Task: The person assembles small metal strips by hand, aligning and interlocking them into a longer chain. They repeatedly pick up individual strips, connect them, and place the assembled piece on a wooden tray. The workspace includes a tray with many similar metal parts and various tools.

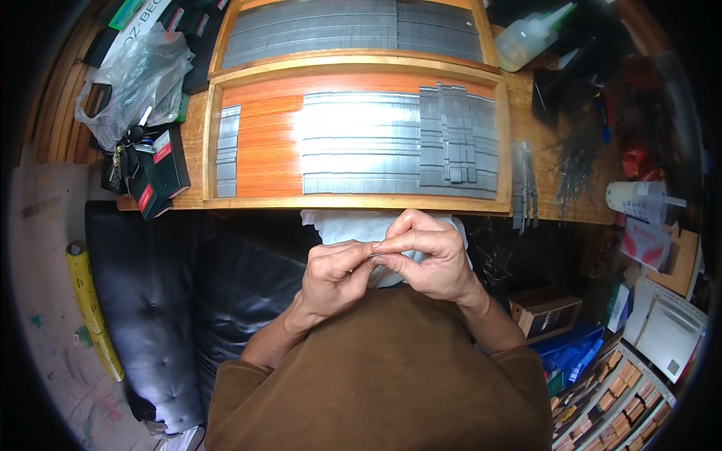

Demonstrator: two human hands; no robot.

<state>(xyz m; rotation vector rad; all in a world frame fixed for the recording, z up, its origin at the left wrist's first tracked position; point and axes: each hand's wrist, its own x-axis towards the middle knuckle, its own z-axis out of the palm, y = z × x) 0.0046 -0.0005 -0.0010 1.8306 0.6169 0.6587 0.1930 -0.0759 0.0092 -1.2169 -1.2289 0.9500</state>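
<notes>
Pinching tiny thing between left hand (pixel 336 272) and right hand (pixel 427 254) fingertips; we're guessing light, slippery; thing too small to tell.

Small workshop, wood trays (pixel 210 135) w/ metal strips (pixel 361 143), glue bottle (pixel 526 34), cluttered bench (pixel 579 214)

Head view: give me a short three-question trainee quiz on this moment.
1. True or false: the left hand and right hand meet fingertip to fingertip over a white cloth.
2. The grey metal strips lie in: A) a wooden tray, B) a plastic bag, C) a cardboard box.
3. Which side of the tray is the clear squeeze bottle on?

Key: 1 true. 2 A. 3 The person's right, beyond its far corner.
</notes>
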